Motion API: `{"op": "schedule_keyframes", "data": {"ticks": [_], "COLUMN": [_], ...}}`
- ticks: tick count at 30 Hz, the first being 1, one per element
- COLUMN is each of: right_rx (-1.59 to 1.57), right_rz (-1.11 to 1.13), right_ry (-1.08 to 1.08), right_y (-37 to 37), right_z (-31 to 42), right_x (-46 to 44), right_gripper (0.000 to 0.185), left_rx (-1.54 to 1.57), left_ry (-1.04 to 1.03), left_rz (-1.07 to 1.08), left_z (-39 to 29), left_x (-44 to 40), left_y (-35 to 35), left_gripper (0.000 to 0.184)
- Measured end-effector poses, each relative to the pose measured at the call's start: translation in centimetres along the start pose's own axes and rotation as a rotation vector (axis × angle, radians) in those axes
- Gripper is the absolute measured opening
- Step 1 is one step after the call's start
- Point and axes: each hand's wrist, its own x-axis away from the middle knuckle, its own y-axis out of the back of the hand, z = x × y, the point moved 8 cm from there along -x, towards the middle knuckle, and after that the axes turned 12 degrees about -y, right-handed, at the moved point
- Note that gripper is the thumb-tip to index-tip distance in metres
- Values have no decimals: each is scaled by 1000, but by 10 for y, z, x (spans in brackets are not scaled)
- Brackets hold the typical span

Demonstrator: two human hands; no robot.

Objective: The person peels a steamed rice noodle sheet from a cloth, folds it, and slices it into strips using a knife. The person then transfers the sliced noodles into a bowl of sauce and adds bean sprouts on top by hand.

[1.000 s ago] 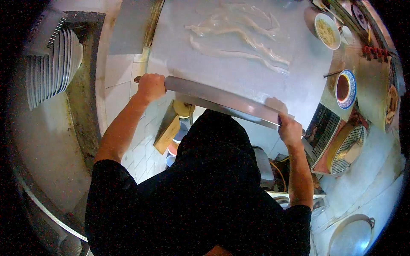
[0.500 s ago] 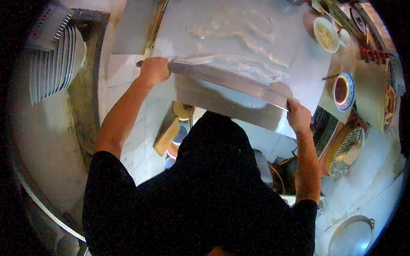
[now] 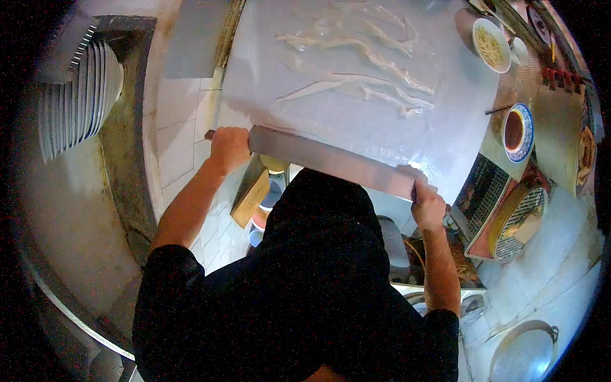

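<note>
A long two-handled scraper (image 3: 331,159), a flat metal blade with a dark handle at each end, lies across the near edge of a pale, shiny worktop (image 3: 254,76). My left hand (image 3: 230,150) is closed round its left handle, and my right hand (image 3: 429,207) grips the right one. Beyond the blade, wrinkled, translucent white strips (image 3: 382,60), perhaps thin dough or noodle sheet, lie in several uneven folds over the worktop. The blade's lower side and the handles inside my fists are mostly hidden.
To the right stand a bowl of pale shreds (image 3: 490,46), a small white cup (image 3: 519,51), a blue-rimmed bowl of dark sauce (image 3: 514,132) and a round basket (image 3: 519,219). Stacked plates (image 3: 79,95) stand at left. A wooden board (image 3: 250,200) is below, near my body.
Both hands have drawn the scraper toward my body, from beside the nearest white strips to the worktop's near edge. The strips now lie apart from the blade.
</note>
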Motion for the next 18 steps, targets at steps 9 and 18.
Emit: {"op": "schedule_keyframes", "data": {"ticks": [9, 18], "right_rx": [53, 36], "right_rz": [-126, -243], "right_ry": [-54, -12], "right_y": [58, 122], "right_z": [-24, -45], "right_x": [-173, -335], "right_gripper": [35, 21], "left_rx": [2, -22], "left_ry": [30, 154], "left_rz": [-156, -92], "left_z": [67, 129], "left_x": [-158, -276], "left_y": [74, 134], "left_gripper": [15, 22]}}
